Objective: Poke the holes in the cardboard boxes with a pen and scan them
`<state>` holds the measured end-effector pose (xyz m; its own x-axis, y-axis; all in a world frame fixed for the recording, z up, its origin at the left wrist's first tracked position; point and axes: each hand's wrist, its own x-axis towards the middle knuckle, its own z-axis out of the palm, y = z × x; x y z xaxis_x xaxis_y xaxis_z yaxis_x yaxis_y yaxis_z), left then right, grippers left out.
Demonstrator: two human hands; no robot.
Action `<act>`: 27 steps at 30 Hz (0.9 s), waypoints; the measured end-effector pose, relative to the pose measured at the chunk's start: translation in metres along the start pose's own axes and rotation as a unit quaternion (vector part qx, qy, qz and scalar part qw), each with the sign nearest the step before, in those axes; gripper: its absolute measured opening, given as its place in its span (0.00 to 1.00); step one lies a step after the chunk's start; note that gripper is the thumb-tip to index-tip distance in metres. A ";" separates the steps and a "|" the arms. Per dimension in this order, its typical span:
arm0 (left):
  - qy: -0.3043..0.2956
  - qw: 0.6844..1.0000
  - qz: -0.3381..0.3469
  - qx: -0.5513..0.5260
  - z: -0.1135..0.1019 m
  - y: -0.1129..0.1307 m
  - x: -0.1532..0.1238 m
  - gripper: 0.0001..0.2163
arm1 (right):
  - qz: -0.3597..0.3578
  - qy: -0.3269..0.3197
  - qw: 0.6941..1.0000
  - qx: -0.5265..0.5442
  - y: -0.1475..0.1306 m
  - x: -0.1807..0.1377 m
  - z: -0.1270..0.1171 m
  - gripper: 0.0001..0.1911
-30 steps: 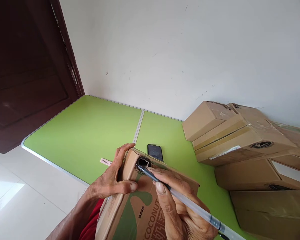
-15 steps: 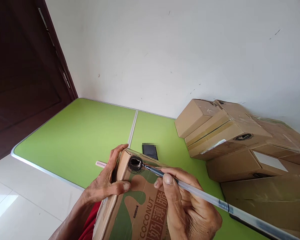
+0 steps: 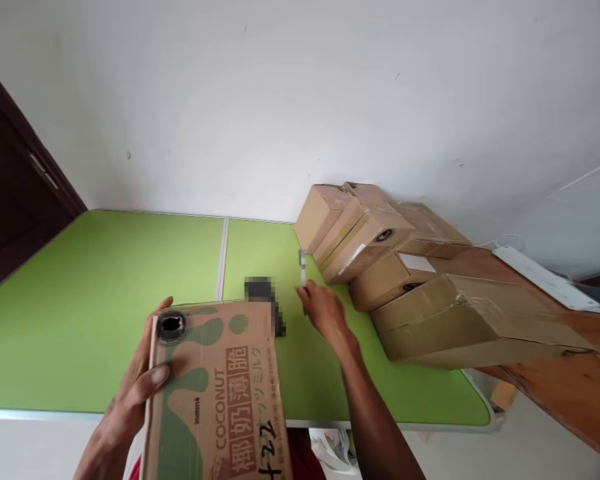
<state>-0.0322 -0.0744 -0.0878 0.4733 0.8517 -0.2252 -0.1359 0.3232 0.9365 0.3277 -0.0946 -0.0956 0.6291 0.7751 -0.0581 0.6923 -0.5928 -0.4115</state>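
My left hand (image 3: pixel 135 393) grips the left side of a cardboard box (image 3: pixel 215 373), its thumb on the printed front. That box is held tilted over the near table edge and has green shapes, "COCONUT" lettering and handwritten black marks. Near its upper left corner is a small hole (image 3: pixel 172 325) ringed with black scribble. My right hand (image 3: pixel 323 307) is away from the box, over the green table, with its fingers closed round a slim pen (image 3: pixel 303 270). The pen's pale end points toward the wall; the rest is hidden by the hand.
A dark, pixelated object (image 3: pixel 260 290) lies on the green table (image 3: pixel 170 257) behind the box. Several closed cardboard boxes (image 3: pixel 405 287) are piled on the right, some with black-ringed holes. A wooden surface (image 3: pixel 555 387) with a white strip stands farther right.
My right hand has moved off the box's hole, taking the pen over the table toward the piled boxes. The held box now sits lower and farther left in view, and the view has shifted right.
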 end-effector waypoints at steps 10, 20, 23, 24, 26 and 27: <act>0.057 0.998 -0.019 -0.033 -0.004 -0.010 -0.001 0.56 | 0.006 -0.152 0.974 -0.170 -0.005 0.019 0.040 0.14; 0.035 0.999 0.003 -0.032 -0.001 -0.010 -0.001 0.49 | 0.031 -0.128 0.988 -0.082 -0.053 -0.038 0.063 0.21; 0.035 0.999 0.008 -0.029 0.002 -0.007 -0.003 0.50 | 0.067 -0.127 0.989 -0.025 -0.050 -0.032 0.070 0.23; 0.036 0.999 0.011 -0.027 0.003 -0.006 -0.003 0.50 | 0.076 -0.129 0.989 0.001 -0.046 -0.029 0.071 0.22; 0.034 0.999 0.018 -0.022 0.004 -0.004 -0.003 0.51 | 0.085 -0.136 0.985 0.068 -0.036 -0.022 0.071 0.21; 0.030 0.999 0.022 -0.020 0.005 -0.004 -0.003 0.51 | 0.084 -0.140 0.980 0.112 -0.030 -0.021 0.071 0.20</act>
<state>-0.0290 -0.0804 -0.0895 0.4134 0.8881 -0.2010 -0.1913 0.3005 0.9344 0.2686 -0.0772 -0.1465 0.5836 0.7194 -0.3767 0.4735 -0.6783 -0.5618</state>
